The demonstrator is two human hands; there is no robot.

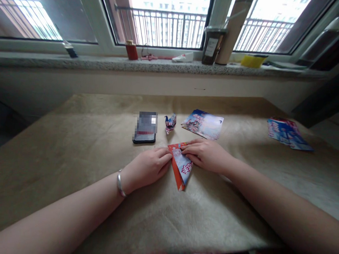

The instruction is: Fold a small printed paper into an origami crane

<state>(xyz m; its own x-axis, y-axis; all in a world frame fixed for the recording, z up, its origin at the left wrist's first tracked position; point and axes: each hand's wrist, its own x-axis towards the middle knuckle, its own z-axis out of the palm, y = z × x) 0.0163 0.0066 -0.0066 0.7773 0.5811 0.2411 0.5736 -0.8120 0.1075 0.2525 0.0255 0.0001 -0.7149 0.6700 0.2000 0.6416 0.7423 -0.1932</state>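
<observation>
A partly folded sheet of origami paper (184,167), orange on one side and blue with pink print on the other, lies on the table with its narrow tip toward me. At its upper left edge, the closed fingers of my left hand (152,164) grip the paper. My right hand (209,155) reaches in from the other side, its fingers bent and pressed onto the upper right part. The thumbs and fingertips partly cover the folds there. Just beyond the paper stands a small folded paper bird (170,123) with a dark blue neck.
A phone (145,128) with a blurred screen lies left of the bird. Patterned paper sheets (205,124) are stacked to its right, and more printed sheets (288,134) lie far right. The windowsill (166,67) holds a red container (131,50), a dark cup (211,46) and yellow tape (252,61).
</observation>
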